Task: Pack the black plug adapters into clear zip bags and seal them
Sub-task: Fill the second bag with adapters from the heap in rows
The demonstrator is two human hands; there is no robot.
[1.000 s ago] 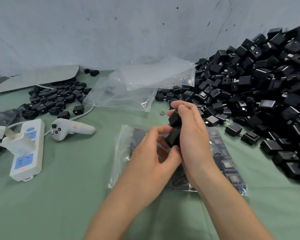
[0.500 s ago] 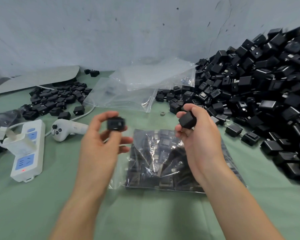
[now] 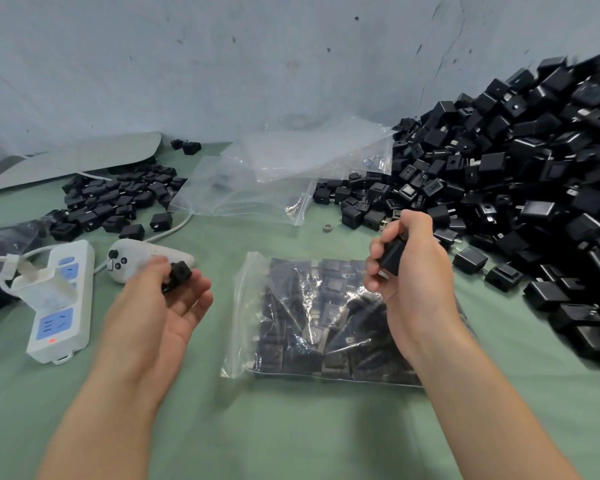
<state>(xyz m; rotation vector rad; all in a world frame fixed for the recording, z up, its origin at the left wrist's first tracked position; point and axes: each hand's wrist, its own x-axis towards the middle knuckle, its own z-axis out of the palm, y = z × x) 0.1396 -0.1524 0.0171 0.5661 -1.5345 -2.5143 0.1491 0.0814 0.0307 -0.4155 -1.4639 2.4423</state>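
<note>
The left hand [image 3: 153,306], palm up, keeps a loose grip, pinching one small black adapter [image 3: 178,274] at its fingertips. The right hand [image 3: 413,271] has a tighter grip, fingers curled round a second adapter [image 3: 392,253]. Between them the zip bag [image 3: 326,323] lies flat on the desk [image 3: 291,427], well filled. I can't tell where its mouth is. I'd steady the opening first, then slide each piece in flat so prongs don't snag.

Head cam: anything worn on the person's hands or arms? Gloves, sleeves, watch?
Nothing worn. The left hand and right hand are bare: no gloves or rings. The left forearm and right forearm are uncovered to the frame edge; no sleeve, watch or wristband shows.
</note>
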